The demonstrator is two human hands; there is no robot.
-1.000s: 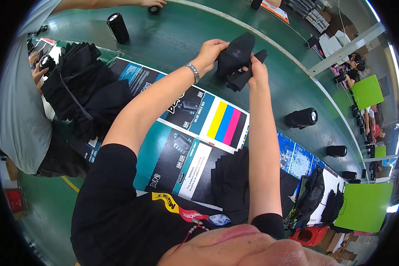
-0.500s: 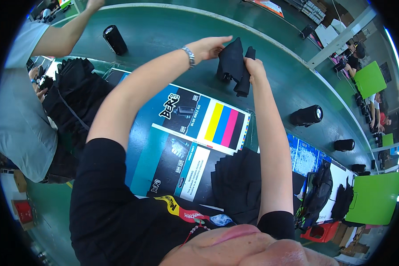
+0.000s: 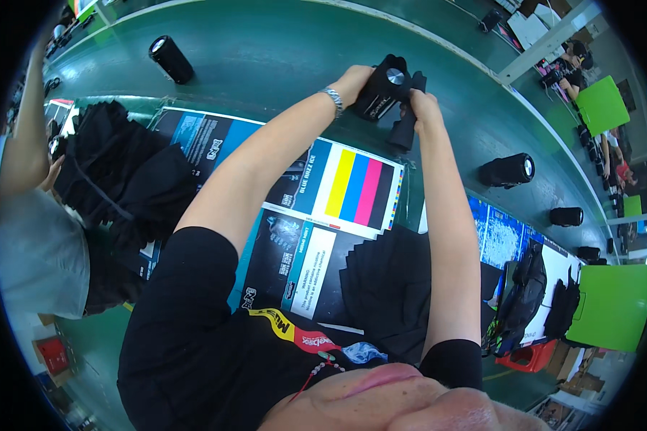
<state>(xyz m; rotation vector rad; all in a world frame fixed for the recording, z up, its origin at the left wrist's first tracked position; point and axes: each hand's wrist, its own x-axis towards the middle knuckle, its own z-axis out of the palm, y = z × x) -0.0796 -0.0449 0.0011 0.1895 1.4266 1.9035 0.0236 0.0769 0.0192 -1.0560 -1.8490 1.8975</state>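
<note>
Over the green bench, my left hand (image 3: 354, 82) is closed round the side of a black cylindrical speaker (image 3: 382, 100). The speaker's round silver end faces up. My right hand (image 3: 425, 109) grips a piece of folded black cloth (image 3: 402, 133), which hangs against the speaker's right side. Whether part of the cloth wraps the speaker is not clear. Below my forearms, a fanned stack of black cloth pieces (image 3: 384, 284) lies on printed sheets (image 3: 295, 258).
More black cylindrical speakers stand or lie along the bench: one at far left (image 3: 171, 59), one at right (image 3: 507, 170), another beyond it (image 3: 566, 216). A co-worker (image 3: 43, 244) is at left beside a heap of black cloth (image 3: 115, 172). A green panel (image 3: 615, 305) stands at right.
My left hand has moved from the cloth's upper edge to around the speaker, whose silver end now shows. The cloth has shifted to the right side. The co-worker at left has moved.
</note>
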